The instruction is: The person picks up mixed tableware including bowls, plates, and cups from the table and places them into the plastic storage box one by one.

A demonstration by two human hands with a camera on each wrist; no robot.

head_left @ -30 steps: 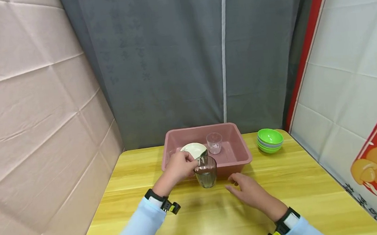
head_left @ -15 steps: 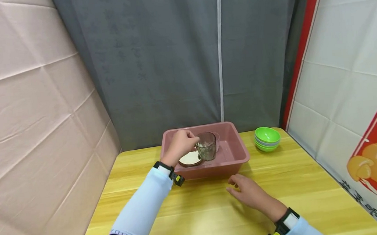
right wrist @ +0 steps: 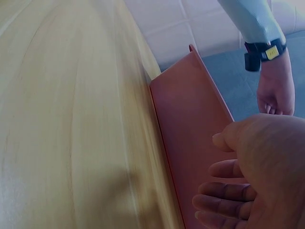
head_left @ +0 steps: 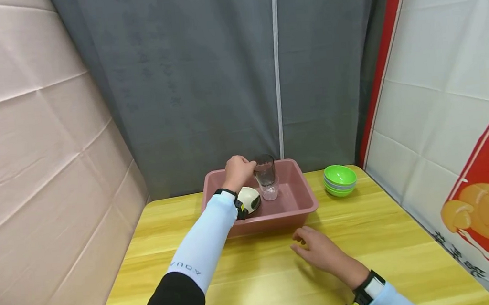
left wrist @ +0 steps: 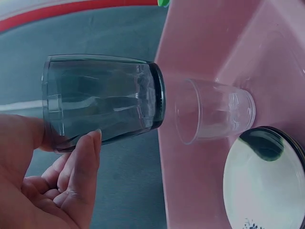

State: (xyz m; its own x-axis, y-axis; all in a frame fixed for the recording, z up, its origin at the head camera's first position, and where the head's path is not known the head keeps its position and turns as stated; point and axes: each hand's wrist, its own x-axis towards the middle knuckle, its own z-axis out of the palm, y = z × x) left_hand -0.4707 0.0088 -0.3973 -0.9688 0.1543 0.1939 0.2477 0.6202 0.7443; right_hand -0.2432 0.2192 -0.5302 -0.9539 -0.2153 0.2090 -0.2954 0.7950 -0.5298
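Note:
My left hand [head_left: 238,171] pinches a smoky grey drinking glass [left wrist: 102,100] by its rim, between thumb and fingers. That glass hangs over the pink basin [head_left: 292,192], right above a clear glass [left wrist: 217,112] standing inside it. Left of the clear glass, white plates [left wrist: 267,183] with a dark green patch lie stacked in the basin, partly hidden by my left wrist in the head view. My right hand [head_left: 316,248] hovers over the table in front of the basin, fingers loosely bent and holding nothing.
Green and grey bowls [head_left: 339,179] stand nested on the wooden table [head_left: 255,285], right of the basin. A grey curtain [head_left: 170,91] hangs behind the table, with cloth walls on both sides.
My left hand has carried the grey glass from in front of the basin up and back, over the clear glass. The right hand has stayed nearly still; the head view has shifted slightly.

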